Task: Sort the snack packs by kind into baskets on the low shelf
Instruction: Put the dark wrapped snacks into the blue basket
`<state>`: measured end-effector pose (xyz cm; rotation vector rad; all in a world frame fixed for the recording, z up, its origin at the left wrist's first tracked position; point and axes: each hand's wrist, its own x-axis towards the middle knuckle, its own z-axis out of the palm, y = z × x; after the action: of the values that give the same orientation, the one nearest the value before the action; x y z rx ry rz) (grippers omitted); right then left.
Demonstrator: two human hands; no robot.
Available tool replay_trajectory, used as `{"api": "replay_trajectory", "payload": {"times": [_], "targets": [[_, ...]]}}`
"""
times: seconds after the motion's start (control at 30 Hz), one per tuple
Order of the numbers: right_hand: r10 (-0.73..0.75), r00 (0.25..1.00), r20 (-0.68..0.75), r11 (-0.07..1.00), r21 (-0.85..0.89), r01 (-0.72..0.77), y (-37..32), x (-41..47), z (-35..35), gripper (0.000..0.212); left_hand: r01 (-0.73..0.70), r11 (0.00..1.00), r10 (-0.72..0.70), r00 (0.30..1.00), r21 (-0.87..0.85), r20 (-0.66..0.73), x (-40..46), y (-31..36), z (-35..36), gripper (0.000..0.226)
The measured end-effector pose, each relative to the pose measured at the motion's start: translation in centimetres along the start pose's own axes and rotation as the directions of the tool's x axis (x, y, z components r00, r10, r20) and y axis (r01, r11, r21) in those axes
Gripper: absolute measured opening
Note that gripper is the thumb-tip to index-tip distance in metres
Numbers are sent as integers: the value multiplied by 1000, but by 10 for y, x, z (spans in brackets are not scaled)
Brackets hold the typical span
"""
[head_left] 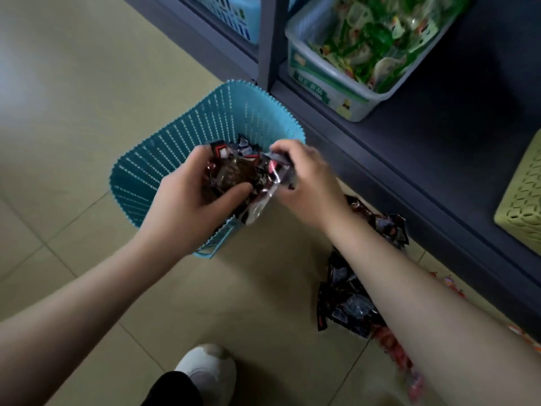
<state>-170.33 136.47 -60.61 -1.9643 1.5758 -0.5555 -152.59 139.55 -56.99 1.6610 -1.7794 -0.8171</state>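
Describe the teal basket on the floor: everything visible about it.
The teal basket is slotted plastic with a toothed, serrated rim and rounded corners. It stands on the tiled floor beside the dark shelf, not on it, and looks tipped toward the camera. Dark snack packs lie inside. The left hand and right hand grip packs over its opening, hiding part of the near rim.

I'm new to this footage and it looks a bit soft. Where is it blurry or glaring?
Head view: the right hand and the dark packs it grips are motion-smeared; pale glare washes the floor at left; the shelf edges bow from wide-angle distortion.
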Motion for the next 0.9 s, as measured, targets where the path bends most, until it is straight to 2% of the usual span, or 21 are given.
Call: {"api": "replay_trajectory", "payload": {"times": [0.07, 0.1, 0.17, 0.23, 0.3, 0.37, 0.4, 0.43, 0.47, 0.5, 0.57, 0.6, 0.67, 0.7, 0.77, 0.83, 0.9], "targets": [[-62, 986, 152, 968, -232, 96, -1, 7, 19, 55, 101, 995, -101, 995, 19, -6, 4, -16, 2, 31], [-76, 984, 163, 952, -280, 120, 0, 9, 24, 60, 150, 988, -150, 989, 26, 10, 7, -24, 5, 31], [-52, 988, 143, 955, -282, 91, 2, 8, 29, 70, 266, 962, -271, 958, 61, 97, 14, -41, 14, 32], [-33, 990, 136, 944, -322, 76, 7, 2, 28, 78, 376, 913, -404, 889, 159, 217, 20, -56, 22, 36], [-20, 990, 138, 936, -345, 67, 15, -8, 24, 78, 384, 878, -458, 845, 285, 274, 22, -63, 28, 40], [-2, 996, 92, 949, -312, 31, 26, -21, 17, 71, 297, 890, -388, 893, 346, 229, 17, -58, 33, 47], [26, 998, 60, 955, -298, -7, 34, -29, 13, 64, 199, 923, -269, 946, 328, 183, 11, -50, 34, 48], [74, 997, 33, 954, -294, -61, 44, -39, 10, 57, 41, 957, -84, 987, 288, 139, 5, -43, 37, 48], [144, 989, 36, 945, -302, -127, 55, -50, 8, 49, -138, 955, 107, 986, 262, 130, -1, -34, 40, 47], [222, 972, 82, 930, -317, -186, 69, -63, 6, 41, -287, 928, 257, 955, 238, 149, -7, -27, 46, 47], [360, 891, 277, 902, -347, -256, 96, -97, 3, 30, -461, 866, 411, 877, 194, 250, -19, -19, 65, 45], [404, 828, 389, 891, -373, -259, 106, -115, 3, 31, -510, 842, 439, 836, 174, 328, -26, -16, 75, 45], [441, 713, 546, 864, -472, -173, 123, -146, 7, 45, -572, 809, 443, 746, 137, 497, -41, -15, 97, 46], [436, 692, 576, 845, -526, -95, 128, -156, 10, 52, -583, 802, 416, 701, 130, 579, -48, -16, 108, 48], [423, 696, 580, 794, -607, 24, 134, -168, 16, 65, -568, 813, 321, 625, 132, 712, -56, -19, 131, 55], [407, 711, 574, 770, -634, 71, 134, -173, 20, 72, -562, 814, 258, 574, 144, 777, -60, -19, 152, 61], [335, 760, 556, 761, -635, 129, 135, -179, 23, 62, -558, 814, 211, 545, 163, 811, -60, -18, 172, 49]]}}
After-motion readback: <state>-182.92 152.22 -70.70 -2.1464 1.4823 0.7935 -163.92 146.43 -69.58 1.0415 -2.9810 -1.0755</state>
